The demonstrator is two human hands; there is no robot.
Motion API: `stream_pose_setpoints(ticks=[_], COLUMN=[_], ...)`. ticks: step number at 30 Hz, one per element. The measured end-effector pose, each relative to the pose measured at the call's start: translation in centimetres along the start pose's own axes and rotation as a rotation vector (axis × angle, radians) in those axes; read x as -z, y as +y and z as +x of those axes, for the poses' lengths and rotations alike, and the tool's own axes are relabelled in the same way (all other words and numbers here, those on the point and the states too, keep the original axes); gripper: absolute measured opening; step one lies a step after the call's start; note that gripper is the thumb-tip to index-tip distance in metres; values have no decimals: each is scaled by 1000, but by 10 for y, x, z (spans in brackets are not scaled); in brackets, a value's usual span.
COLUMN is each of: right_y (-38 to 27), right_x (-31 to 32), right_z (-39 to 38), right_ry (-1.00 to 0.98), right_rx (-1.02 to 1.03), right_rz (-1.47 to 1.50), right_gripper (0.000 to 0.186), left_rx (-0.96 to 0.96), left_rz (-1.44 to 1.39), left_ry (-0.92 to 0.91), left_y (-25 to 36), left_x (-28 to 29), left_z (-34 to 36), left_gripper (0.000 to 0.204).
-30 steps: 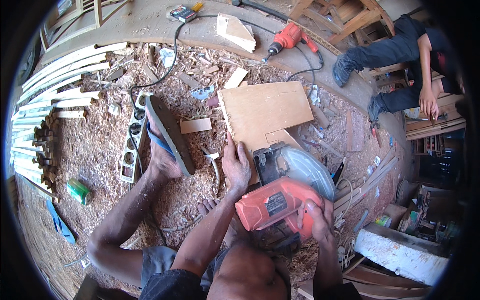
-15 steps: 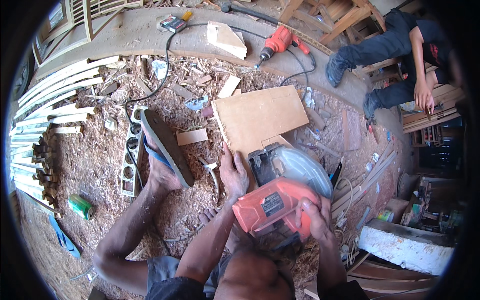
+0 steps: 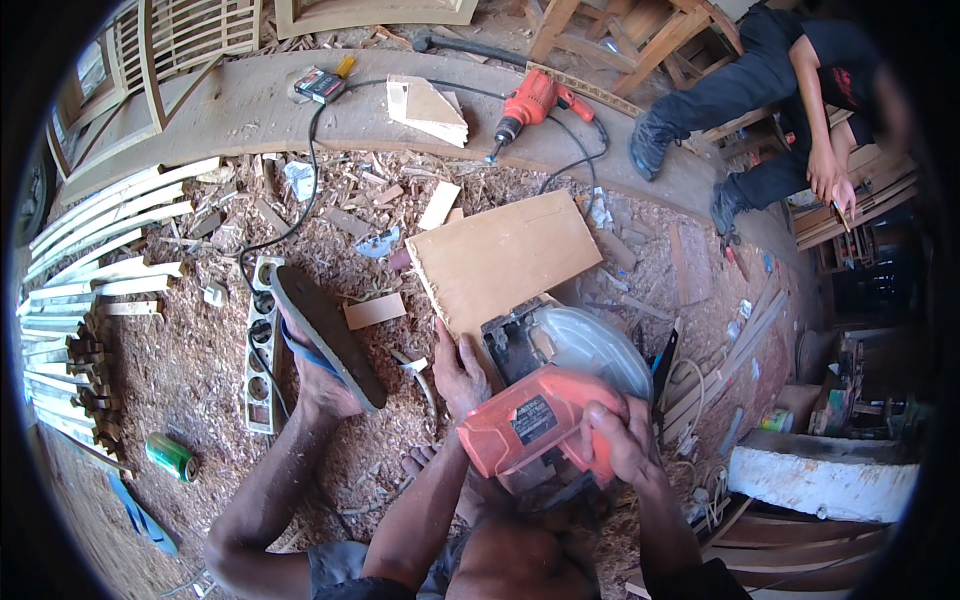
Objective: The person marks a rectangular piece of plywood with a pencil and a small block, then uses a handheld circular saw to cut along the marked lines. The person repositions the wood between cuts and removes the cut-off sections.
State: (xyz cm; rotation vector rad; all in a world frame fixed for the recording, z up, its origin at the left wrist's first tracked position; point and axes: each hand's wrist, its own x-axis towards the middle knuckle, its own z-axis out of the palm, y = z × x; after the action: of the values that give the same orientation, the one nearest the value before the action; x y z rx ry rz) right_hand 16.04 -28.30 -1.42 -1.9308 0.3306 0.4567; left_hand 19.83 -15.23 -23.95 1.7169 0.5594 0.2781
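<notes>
Left hand touches the board lying just ahead.

Just right of the left hand, the red saw is hiding part of the board. The right hand is covering some of the saw's handle. Well beyond it, up and right, a co-worker's head is blurring at the edge of view.

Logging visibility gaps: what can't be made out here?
- Circular saw: lower cutting edge, head view, hidden beneath its own body.
- Plywood board: near end, head view, covered by the saw.
- Right grip: some fingers, head view, hidden by the saw.
- Thin item at the co-worker's hand: head view, too small.
</notes>
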Motion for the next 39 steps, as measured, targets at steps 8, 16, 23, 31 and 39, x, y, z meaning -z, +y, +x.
stream_pose_setpoints(ticks=[8, 16, 23, 31, 39], right_y=[-6, -10, -13, -16, -19], right_x=[-4, -7, -8, -10, -11], right_z=[7, 13, 19, 24, 30], right_ry=[5, 4, -10, -12, -7], right_rx=[36, 16, 59, 59, 67], right_rz=[-12, -10, -12, -23, -51], right_gripper=[34, 33, 34, 34, 35], left_rx=[-56, -80, -50, -55, 28], left_rz=[-42, -9, -67, 26, -92], left_ry=[40, 38, 37, 10, 1], left_y=[-5, -10, -10, -2, 0], left_x=[-3, -3, -4, 1, -1], left_z=[1, 2, 2, 3, 0], left_gripper=[51, 50, 49, 51, 51])
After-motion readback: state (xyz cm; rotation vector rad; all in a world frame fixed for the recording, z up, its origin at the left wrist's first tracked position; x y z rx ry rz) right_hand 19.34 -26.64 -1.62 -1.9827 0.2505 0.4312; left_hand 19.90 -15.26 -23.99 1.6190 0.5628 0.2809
